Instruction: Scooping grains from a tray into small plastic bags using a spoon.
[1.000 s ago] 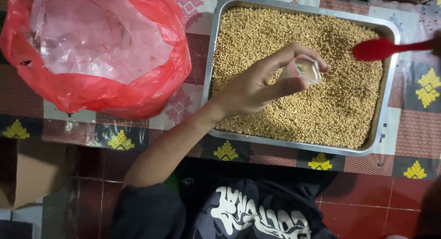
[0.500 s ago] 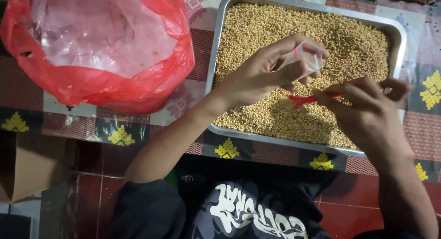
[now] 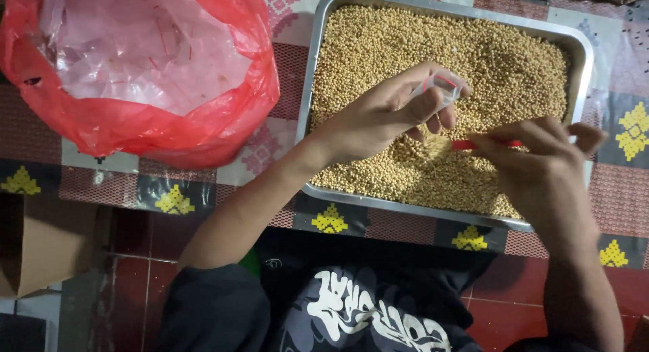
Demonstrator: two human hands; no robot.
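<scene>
the left hand (image 3: 385,119) pinches a small clear plastic bag (image 3: 443,89) and the right hand (image 3: 541,166) grips a red scoop (image 3: 487,144) just beside it, both over the near edge of the grain-filled metal tray (image 3: 314,75), right of the red plastic bag (image 3: 135,129) on the patterned tablecloth (image 3: 88,183).

Dull metal tray (image 3: 312,95), glossy plastic bag (image 3: 135,129)

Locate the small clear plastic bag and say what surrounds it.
In the head view, the small clear bag is pinched in the left hand above the metal tray of beans, right of centre, just above the red scoop.
</scene>
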